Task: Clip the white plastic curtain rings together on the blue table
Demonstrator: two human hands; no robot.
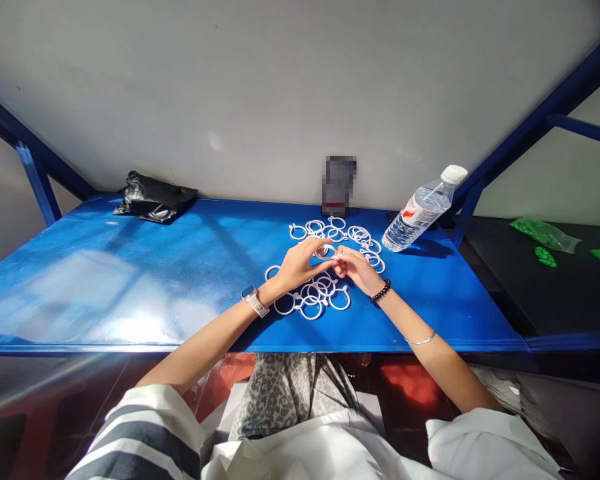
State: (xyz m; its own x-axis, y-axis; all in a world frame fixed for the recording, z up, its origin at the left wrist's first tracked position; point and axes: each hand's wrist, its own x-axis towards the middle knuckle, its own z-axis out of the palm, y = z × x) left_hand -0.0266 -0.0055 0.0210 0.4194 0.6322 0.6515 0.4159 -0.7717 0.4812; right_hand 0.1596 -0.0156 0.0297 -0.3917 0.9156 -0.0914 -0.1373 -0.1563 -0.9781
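Note:
Between both hands, above the table, is a white curtain ring. My left hand, with a watch on its wrist, curves around the ring with thumb and fingers closed on it. On the opposite side my right hand pinches the ring's edge, its fingertips touching near the left thumb. Whether it also holds a small part there cannot be seen. Several white rings with small eyelets lie overlapped just below the hands. Another loose group of rings spreads behind them and to the right.
A water bottle tilts in view at the right of the blue table. Against the back wall stands a blurred dark phone-like object. A black plastic bag lies back left. Green pieces in a clear bag rest on a dark surface to the right.

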